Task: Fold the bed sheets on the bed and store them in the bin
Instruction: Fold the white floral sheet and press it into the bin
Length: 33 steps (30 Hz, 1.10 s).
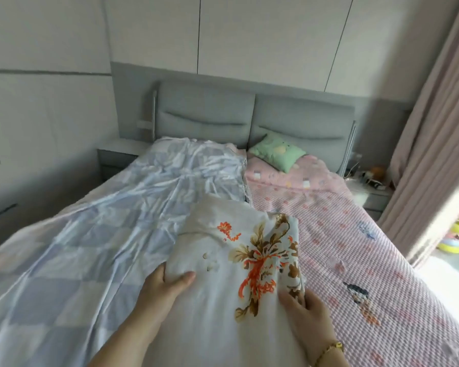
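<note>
The white floral sheet (239, 250) lies in the lower centre of the frame, and its long axis runs away from the person. The left hand (164, 287) pinches its left edge and the right hand (305, 311) grips its right edge. A blue checked sheet (104, 234) lies to the left and a pink cover (342, 234) to the right. No bin is in view.
</note>
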{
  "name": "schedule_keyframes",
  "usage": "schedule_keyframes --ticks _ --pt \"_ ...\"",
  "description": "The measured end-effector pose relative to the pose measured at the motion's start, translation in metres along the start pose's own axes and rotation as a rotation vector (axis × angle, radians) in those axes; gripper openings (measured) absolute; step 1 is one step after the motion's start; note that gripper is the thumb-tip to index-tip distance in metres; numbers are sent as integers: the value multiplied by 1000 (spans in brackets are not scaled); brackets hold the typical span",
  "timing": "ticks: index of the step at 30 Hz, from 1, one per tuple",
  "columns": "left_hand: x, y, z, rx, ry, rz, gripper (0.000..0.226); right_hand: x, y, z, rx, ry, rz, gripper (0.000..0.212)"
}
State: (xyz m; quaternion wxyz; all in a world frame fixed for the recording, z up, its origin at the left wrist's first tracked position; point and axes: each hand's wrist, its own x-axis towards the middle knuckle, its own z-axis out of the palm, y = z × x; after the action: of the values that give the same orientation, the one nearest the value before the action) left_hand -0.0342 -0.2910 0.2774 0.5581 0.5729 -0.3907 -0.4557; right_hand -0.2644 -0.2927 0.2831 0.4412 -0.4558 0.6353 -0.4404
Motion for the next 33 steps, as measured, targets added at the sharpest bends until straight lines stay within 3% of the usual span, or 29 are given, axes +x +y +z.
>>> schedule_keyframes --ticks 9,17,22,23,28,33 --pt "-78 34 -36 -120 267 126 23 -37 -40 9 46 -239 -232 10" --pt "-125 5 -122 -100 513 42 33 -71 -23 95 34 -466 -199 17" --pt "-139 -13 -232 -138 661 13 16 -107 -29 210 9 -573 -131 13" --pt "-139 -13 -235 -122 663 -3 16 -109 -32 212 8 -570 -124 11" --pt "-161 -21 -394 -148 798 -45 32 -174 -34 371 10 -713 -106 17" --pt "-188 -20 -518 -180 936 -51 19 -246 -35 494 19 -826 -79 14"
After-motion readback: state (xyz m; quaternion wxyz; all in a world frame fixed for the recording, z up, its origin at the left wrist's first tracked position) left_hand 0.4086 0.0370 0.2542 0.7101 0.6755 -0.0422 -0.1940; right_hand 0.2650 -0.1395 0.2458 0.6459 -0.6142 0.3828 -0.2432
